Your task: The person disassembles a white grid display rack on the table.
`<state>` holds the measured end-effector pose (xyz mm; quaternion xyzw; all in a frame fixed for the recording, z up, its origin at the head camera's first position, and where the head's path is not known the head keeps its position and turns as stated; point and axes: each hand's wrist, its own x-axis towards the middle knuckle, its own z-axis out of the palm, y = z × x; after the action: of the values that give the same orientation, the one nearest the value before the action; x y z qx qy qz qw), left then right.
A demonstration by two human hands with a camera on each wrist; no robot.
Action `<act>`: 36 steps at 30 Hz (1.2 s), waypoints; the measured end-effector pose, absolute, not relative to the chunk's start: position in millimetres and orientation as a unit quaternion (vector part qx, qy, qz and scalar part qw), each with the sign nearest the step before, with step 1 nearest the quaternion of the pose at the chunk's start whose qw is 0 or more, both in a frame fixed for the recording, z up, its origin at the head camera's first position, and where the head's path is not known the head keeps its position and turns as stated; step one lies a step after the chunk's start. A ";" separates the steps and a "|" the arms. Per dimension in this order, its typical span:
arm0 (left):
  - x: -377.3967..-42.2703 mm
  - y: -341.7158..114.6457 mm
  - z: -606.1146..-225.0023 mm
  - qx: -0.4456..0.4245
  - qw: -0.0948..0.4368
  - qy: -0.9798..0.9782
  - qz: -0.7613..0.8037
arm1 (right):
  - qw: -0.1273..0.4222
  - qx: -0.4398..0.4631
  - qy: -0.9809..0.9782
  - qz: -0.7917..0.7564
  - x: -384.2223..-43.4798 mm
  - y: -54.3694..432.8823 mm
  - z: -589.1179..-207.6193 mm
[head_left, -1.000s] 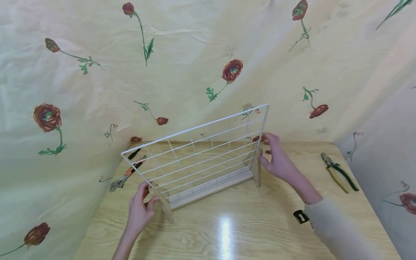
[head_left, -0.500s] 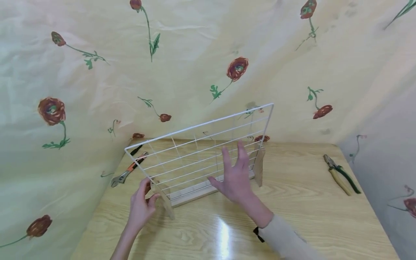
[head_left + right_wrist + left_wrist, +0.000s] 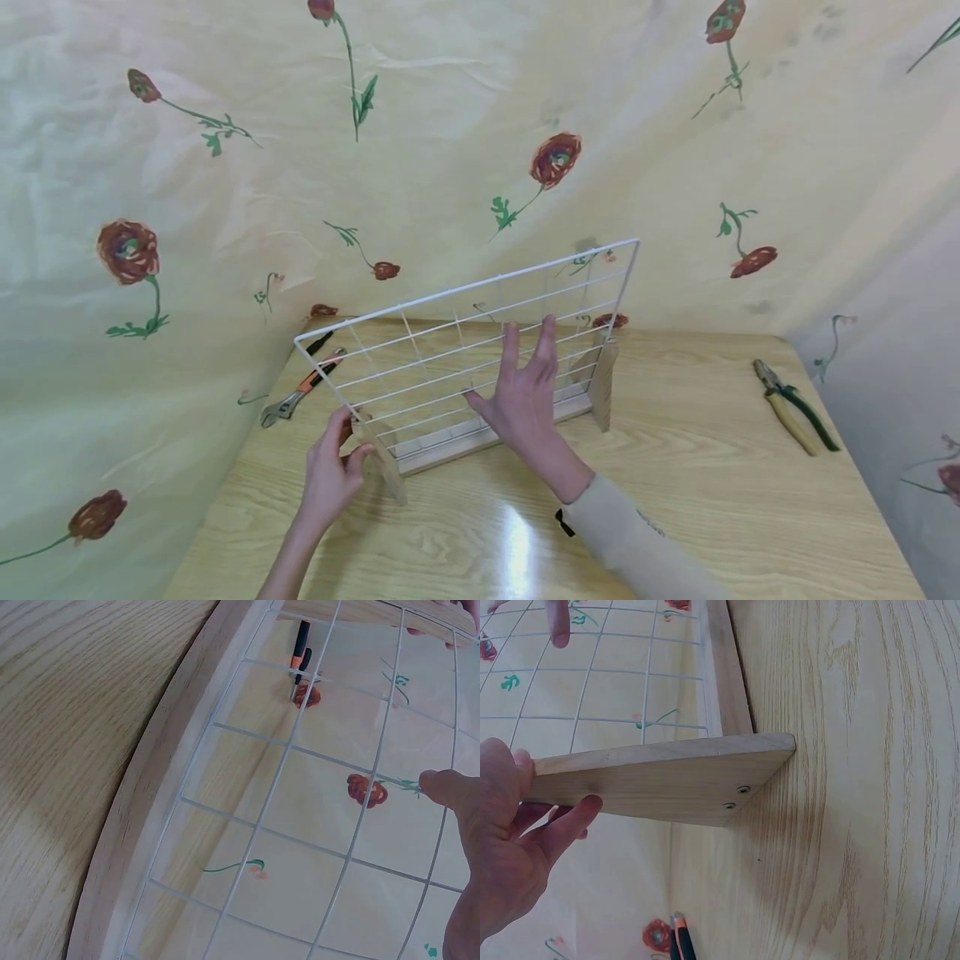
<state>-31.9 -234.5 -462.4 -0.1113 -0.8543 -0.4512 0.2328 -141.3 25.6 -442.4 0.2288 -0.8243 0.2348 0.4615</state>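
A white wire grid leans back in a wooden frame on the table. The frame has a left side panel with two screw heads, a right side panel, and a bottom bar. My left hand grips the upper end of the left panel, thumb on one face and fingers on the other. In front of the grid is my right hand, fingers spread and fairly straight, at the wires; whether every fingertip touches them I cannot tell. Its thumb shows against the grid in the right wrist view.
An adjustable wrench with an orange and black handle lies left on the wood-patterned table, beside a black-handled tool. Pliers with yellow and green handles lie at the right. A flower-printed covering rises behind.
My right hand has left the right side panel and moved left to the middle of the grid, fingers spread. The left hand keeps its grip on the left panel.
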 end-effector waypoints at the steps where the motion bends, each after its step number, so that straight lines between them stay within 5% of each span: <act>1: -32.0 -234.3 -462.3 -0.112 0.233 -0.854 -0.451 | 0.459 0.226 -0.826 0.236 -141.5 25.4 -441.7; 36: -30.4 -233.6 -466.9 -0.102 0.235 -0.848 -0.463 | 0.450 0.226 -0.826 0.254 -142.4 26.6 -418.5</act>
<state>-30.4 -233.6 -466.9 -0.1025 -0.8484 -0.4630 0.2354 -142.4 26.6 -418.5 0.2265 -0.8257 0.2541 0.4499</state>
